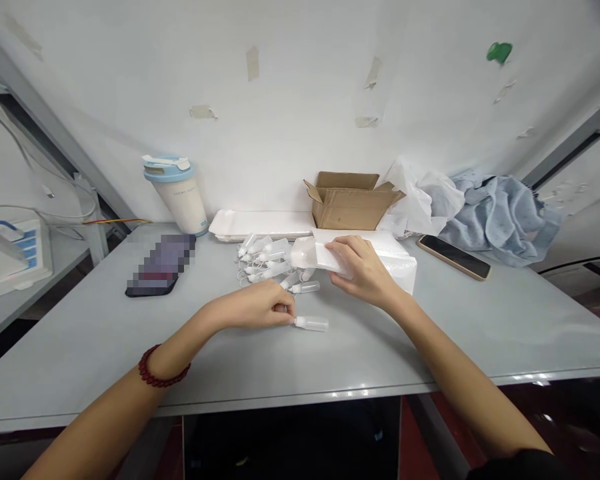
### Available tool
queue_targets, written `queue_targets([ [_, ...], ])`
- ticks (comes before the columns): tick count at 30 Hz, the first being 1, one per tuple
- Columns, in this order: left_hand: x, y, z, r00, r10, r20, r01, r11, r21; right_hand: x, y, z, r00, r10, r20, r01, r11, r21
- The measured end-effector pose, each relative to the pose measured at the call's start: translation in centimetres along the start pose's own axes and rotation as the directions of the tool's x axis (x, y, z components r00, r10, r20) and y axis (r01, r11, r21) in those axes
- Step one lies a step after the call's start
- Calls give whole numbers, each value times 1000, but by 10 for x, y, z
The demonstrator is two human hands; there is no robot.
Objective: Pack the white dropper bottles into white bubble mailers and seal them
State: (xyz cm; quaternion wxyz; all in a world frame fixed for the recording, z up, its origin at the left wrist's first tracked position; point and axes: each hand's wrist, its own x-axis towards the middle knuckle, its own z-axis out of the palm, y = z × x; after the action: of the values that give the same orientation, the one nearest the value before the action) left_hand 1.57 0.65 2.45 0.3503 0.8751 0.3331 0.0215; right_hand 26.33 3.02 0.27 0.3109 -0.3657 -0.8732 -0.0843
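My left hand (pixel 260 305) pinches the capped end of a small clear plastic bottle (pixel 314 324) just above the grey table. The bottle lies sideways, its body pointing right. My right hand (pixel 363 270) grips a small white box (pixel 333 259) whose end flap (pixel 304 253) stands open toward the left. Between and behind the hands is a pile of similar small bottles (pixel 270 252), some with thin white loops. More white boxes (pixel 403 267) lie under and beyond my right hand.
Flat white cartons (pixel 265 223) are stacked at the back beside an open cardboard box (pixel 353 203). A tumbler (pixel 180 197) and a phone (pixel 163 265) stand left. To the right are plastic bags (pixel 420 200), another phone (pixel 454 257) and a bluish cloth (pixel 500 217).
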Motion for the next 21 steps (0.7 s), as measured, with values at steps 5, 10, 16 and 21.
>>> queue_targets([
  [5,-6,6,-12,1000,-26,-8,25,996,-88,0,0,0,1000,-10,-6,10,1000,4],
  [10,-12,10,-22,994,-20,-108,4,989,-147,0,1,2,999,-29,-22,28,1000,-2],
  [16,-20,12,-33,921,-118,-372,15,963,-269,0,2,3,999,-32,-19,32,999,-10],
  [21,-21,3,-34,833,-190,-520,33,955,-295,0,1,2,999,-39,-12,39,999,-7],
])
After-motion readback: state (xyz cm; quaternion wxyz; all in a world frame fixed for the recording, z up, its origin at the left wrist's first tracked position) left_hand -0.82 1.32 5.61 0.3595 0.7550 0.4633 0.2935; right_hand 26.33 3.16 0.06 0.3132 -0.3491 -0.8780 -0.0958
